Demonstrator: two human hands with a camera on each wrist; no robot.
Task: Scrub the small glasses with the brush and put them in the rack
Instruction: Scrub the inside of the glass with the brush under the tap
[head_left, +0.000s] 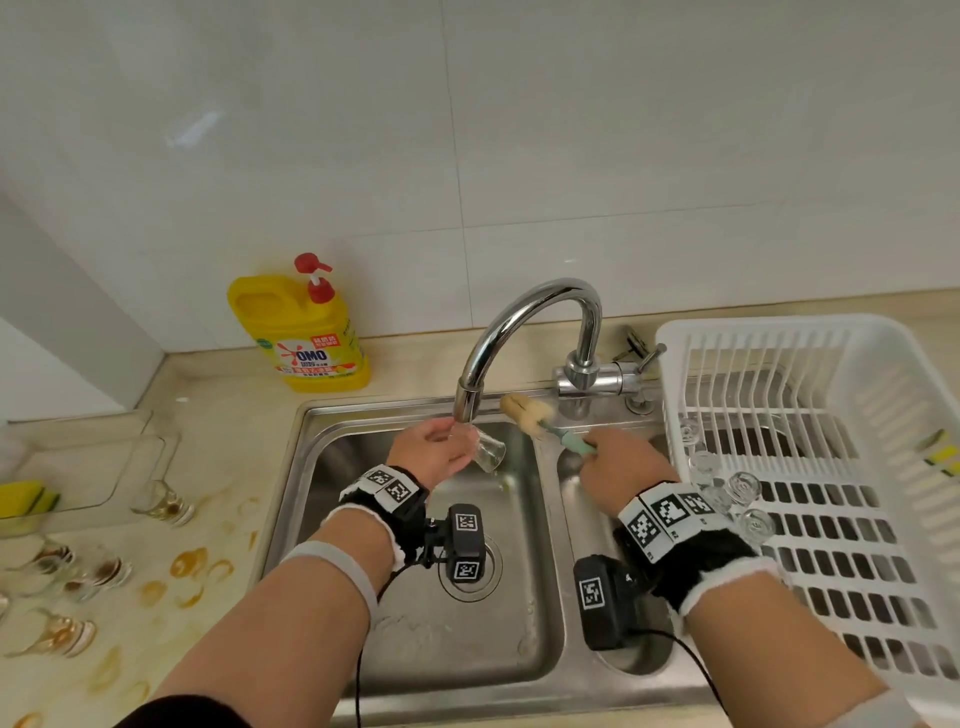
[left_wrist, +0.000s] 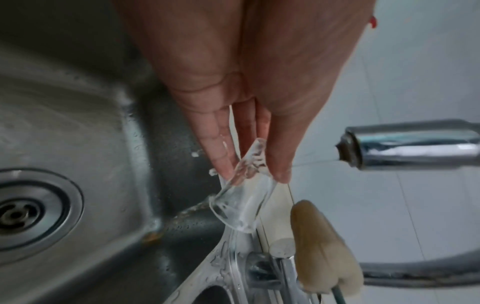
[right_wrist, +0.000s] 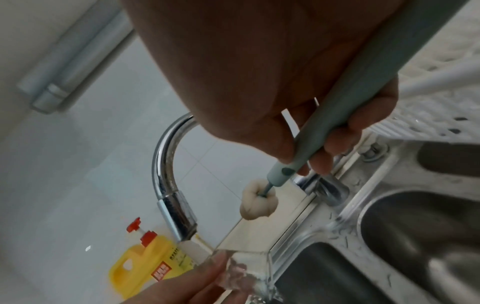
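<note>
The step in hand looks like rinsing: the left hand (head_left: 435, 451) pinches a small clear flared glass (head_left: 490, 450) by its base between thumb and fingertips (left_wrist: 223, 156), tilted on its side just under the spout of the curved chrome tap (head_left: 524, 332), over the left basin of the stainless steel double sink (head_left: 415, 649). In the left wrist view water runs out of the glass's mouth into the basin. The right hand (head_left: 623, 462) is wrapped around the pale green handle of a brush with a beige sponge head (head_left: 525, 410), held clear of the glass, to its right and a little farther back, not inside it. Several clean glasses already lie at the near left of the white slatted plastic rack (head_left: 831, 467) on the right; stained ones wait on the left counter. Next, I judge, the glass must be drained and carried right across the sink divider to the rack, or the brush head brought into its mouth if scrubbing is unfinished.
</note>
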